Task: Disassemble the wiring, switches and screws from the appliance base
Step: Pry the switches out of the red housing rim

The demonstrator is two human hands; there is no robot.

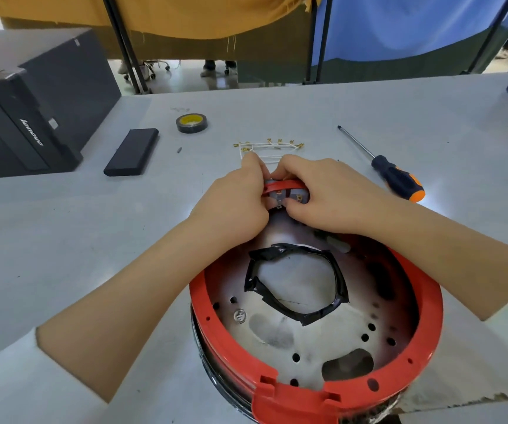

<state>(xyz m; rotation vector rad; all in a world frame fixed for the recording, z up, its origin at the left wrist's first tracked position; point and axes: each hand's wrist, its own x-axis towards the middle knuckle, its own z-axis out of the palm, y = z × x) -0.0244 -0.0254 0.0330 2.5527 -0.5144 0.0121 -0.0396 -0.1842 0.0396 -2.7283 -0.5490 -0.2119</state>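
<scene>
Head view: left hand (237,197) and right hand (323,194) both pinch switches (289,195) at appliance base (317,316) far rim.

Workshop: bench (63,228) with screwdriver (395,175), tape roll (191,123)

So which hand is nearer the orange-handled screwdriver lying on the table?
Right. The right hand is at the switches on the far rim of the appliance base, with the screwdriver just to its right; the left hand is further left, beyond it.
</scene>
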